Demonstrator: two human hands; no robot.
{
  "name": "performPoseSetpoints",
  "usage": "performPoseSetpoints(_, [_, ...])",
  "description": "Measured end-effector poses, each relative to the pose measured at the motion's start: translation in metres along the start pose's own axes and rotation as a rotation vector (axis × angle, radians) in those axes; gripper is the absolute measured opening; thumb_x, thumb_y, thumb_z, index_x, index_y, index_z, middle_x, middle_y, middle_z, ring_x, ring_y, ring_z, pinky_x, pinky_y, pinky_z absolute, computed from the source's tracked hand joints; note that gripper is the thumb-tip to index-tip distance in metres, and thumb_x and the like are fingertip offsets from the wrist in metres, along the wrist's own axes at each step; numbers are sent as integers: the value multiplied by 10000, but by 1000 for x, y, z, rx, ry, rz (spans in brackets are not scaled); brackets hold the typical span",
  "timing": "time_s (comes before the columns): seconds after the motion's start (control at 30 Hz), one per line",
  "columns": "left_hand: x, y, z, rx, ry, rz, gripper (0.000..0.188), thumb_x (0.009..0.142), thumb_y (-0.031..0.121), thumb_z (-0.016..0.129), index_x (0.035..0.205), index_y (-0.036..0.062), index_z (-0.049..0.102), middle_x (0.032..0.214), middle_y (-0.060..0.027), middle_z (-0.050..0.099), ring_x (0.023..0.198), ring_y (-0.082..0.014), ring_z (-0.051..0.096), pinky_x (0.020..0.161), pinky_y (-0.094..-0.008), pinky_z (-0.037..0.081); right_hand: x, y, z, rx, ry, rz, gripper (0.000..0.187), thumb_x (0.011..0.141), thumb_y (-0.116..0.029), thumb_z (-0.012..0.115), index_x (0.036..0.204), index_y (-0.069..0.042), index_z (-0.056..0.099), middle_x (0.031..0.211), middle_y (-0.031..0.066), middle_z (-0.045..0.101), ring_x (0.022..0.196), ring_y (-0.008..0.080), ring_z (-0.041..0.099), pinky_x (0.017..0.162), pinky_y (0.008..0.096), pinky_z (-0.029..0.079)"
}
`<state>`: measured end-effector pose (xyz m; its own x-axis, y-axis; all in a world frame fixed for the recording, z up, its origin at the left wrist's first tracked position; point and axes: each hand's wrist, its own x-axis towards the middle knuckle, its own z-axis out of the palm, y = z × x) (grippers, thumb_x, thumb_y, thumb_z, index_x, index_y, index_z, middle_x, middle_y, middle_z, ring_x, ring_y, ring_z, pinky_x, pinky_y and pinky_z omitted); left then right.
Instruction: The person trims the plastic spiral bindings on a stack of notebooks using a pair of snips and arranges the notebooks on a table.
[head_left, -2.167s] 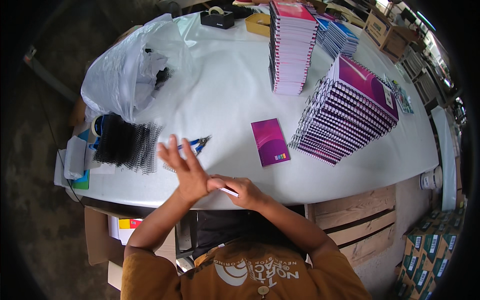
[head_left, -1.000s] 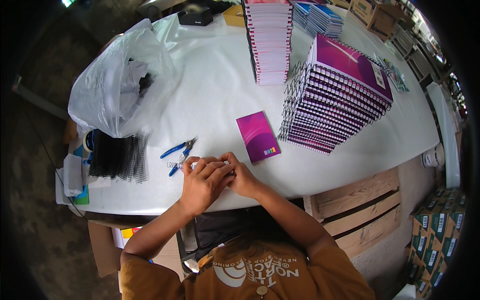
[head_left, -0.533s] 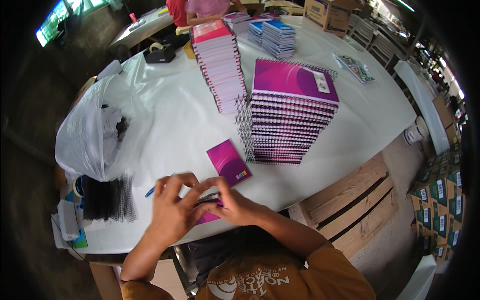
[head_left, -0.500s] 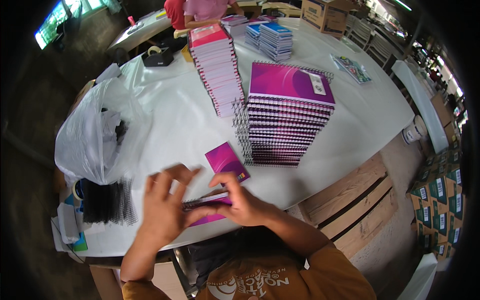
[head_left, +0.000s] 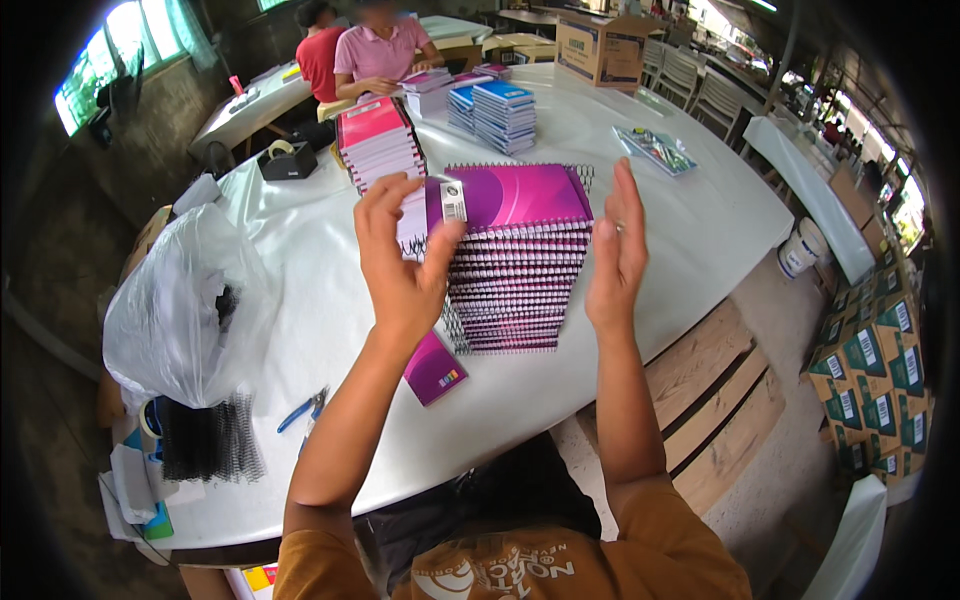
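Observation:
A tall stack of purple spiral-bound notebooks (head_left: 520, 290) stands in front of me, its wire bindings at alternating sides. The top notebook (head_left: 520, 197) carries a white label at its left. My left hand (head_left: 400, 265) is at the stack's left side, fingers apart, thumb over the near left corner of the top notebook; whether it touches is unclear. My right hand (head_left: 618, 250) is upright just off the stack's right side, fingers stretched out and holding nothing. A loose purple cover (head_left: 436, 370) lies by the stack's near left foot.
Pink-red notebooks (head_left: 378, 140) and blue notebooks (head_left: 505, 115) are stacked farther back. At left are a clear plastic bag (head_left: 185, 310), black wire coils (head_left: 210, 440), blue-handled cutters (head_left: 297, 412) and a tape dispenser (head_left: 288, 160). Two people sit beyond. A wooden pallet (head_left: 690, 400) lies at right.
Both hands have moved from the table's near edge, where they held a purple notebook, up to the stack. The top notebook's label is now at left instead of right. The cutters have come into view.

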<state>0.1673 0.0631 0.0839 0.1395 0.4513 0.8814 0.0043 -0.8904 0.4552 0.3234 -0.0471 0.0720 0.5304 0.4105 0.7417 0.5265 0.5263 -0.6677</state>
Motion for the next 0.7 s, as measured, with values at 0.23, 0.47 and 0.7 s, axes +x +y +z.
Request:
performPoseSetpoints(0.23, [2, 2, 26, -226, 165, -427, 264, 822, 225, 697, 863, -4, 572, 828, -61, 594, 695, -100, 534, 667, -233, 449, -7, 11, 29, -188, 188, -2, 461, 982, -297, 349, 1306, 24, 418, 1169, 179, 572, 877, 188, 572, 828, 286, 432])
performPoseSetpoints(0.47, [6, 14, 21, -135, 116, -492, 285, 821, 235, 697, 915, -4, 574, 819, -60, 603, 721, -100, 526, 666, -237, 437, -8, 4, 27, -225, 129, 29, 465, 979, -268, 342, 1321, 46, 374, 1268, 223, 499, 1124, 279, 522, 952, 339, 386])
performPoseSetpoints(0.7, [-36, -57, -47, 179, -166, -661, 288, 904, 193, 515, 1104, -8, 566, 1042, -169, 614, 879, -237, 593, 795, -311, 456, -85, -5, 13, -22, 140, -257, 479, 948, -258, 393, 1278, 89, 365, 1320, 215, 443, 1217, 284, 431, 1011, 395, 322])
